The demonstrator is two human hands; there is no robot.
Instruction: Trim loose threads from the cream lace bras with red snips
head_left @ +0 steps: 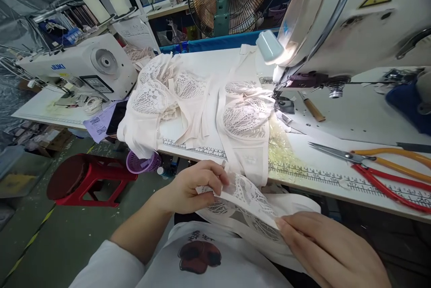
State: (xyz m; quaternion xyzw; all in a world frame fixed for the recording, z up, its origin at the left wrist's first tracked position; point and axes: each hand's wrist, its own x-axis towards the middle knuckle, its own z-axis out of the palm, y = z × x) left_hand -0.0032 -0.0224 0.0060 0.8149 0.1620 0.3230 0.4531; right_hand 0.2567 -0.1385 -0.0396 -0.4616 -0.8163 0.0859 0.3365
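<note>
Both hands [191,189] pinch lace piece [249,200] (below table edge [303,182]).

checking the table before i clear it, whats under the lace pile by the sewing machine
Under the lace pile lies the white table, with a printed ruler along its front edge. The pile hides part of that ruler and whatever else sits beneath it. Both hands hold another lace piece below the edge.

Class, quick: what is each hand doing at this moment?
Left hand: closed, pinching one end of the lace piece.
Right hand: closed on the other end of the same lace piece.
</note>
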